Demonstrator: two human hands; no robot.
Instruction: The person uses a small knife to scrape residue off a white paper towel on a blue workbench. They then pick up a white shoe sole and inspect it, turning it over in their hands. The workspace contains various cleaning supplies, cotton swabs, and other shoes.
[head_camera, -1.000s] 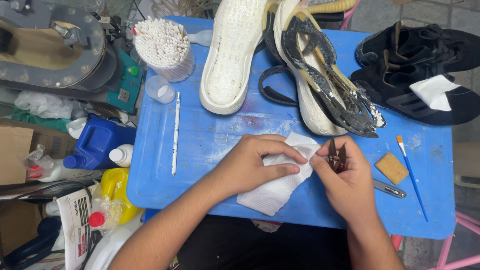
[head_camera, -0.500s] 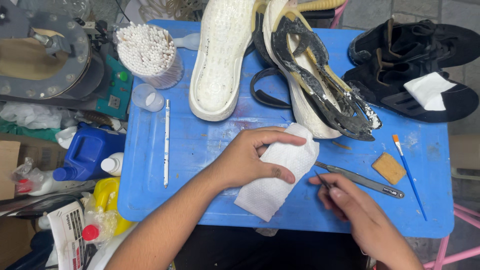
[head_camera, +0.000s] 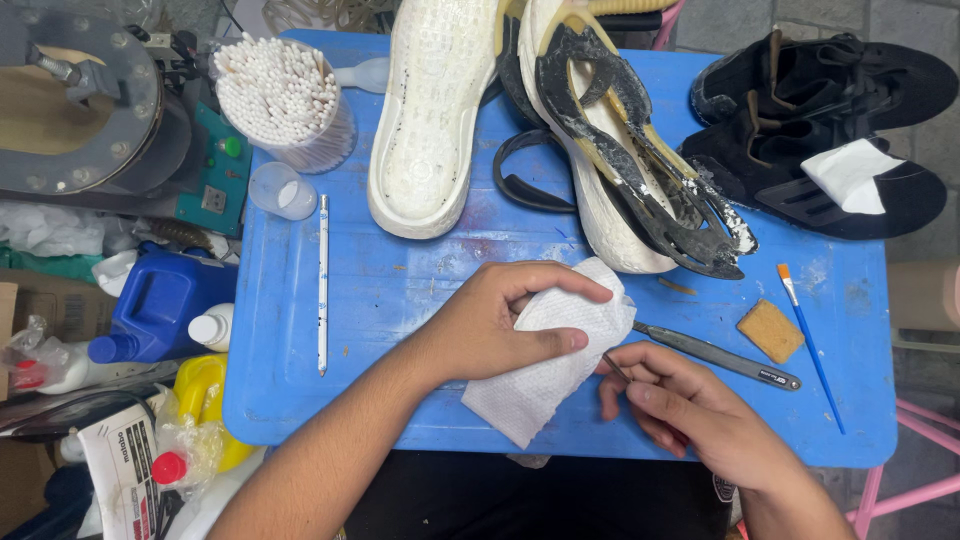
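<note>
My left hand (head_camera: 495, 325) rests on the blue table (head_camera: 400, 290) and grips a folded white paper towel (head_camera: 545, 375), fingers curled over its top edge. Just right of the towel, my right hand (head_camera: 685, 405) pinches a thin dark sliver (head_camera: 614, 366) between thumb and forefinger, its tip almost touching the towel. A slim grey metal hand tool (head_camera: 715, 355) lies flat on the table above my right hand, not held.
A white sole (head_camera: 430, 110), a sole with peeling black rubber (head_camera: 620, 150) and black shoe uppers (head_camera: 820, 130) lie at the back. A sponge (head_camera: 770, 330) and blue brush (head_camera: 810, 335) sit right. Cotton swabs (head_camera: 280, 95), a cup (head_camera: 280, 192), a white stick (head_camera: 322, 285) and bottles (head_camera: 160, 300) are left.
My right hand left the towel's upper edge, dropped toward me, then edged back left to the towel with the thin sliver. The metal tool now lies uncovered on the table. My left hand regripped the towel.
</note>
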